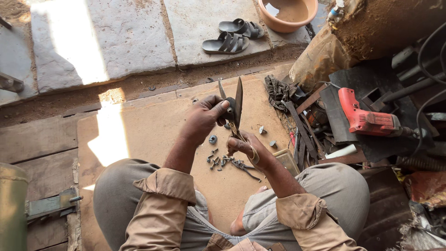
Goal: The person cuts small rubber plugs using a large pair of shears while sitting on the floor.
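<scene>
I sit over a brown board [153,121] on the ground. My left hand [204,116] grips the pivot of a pair of dark metal shears [236,104], whose blades point up and away from me. My right hand [244,146] holds the shears' lower handle part, close under the left hand. Below my hands lie several small bolts and screws [216,160] and a round nut [213,139]. A thin bent metal piece [246,168] rests beside them.
A red power drill [364,118] lies on dark scrap at the right, with cables and metal strips. A dark rag [278,90] sits near it. Black sandals [234,36] and an orange basin [288,13] are on stone slabs ahead. A green cylinder [11,209] stands at left.
</scene>
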